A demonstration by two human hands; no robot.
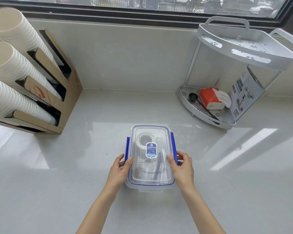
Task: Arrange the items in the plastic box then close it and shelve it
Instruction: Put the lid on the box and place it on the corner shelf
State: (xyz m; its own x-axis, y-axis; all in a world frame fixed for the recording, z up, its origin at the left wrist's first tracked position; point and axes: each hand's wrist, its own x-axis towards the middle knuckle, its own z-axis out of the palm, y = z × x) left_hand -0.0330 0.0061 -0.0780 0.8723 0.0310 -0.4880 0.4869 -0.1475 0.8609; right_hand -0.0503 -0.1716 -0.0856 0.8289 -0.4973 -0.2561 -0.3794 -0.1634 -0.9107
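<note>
Gripping the plastic box (150,179) at lower middle, left hand (119,171) and right hand (182,166) fingers clamp its blue side clips (173,146); unlatched, the lid (150,176) might pop off.

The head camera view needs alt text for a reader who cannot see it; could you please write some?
Two bare hands, left hand and right hand, grip the blue side latches of a lidded clear plastic box on a pale counter. A two-tier corner shelf stands at the back right, stacked paper cups at the left.
</note>
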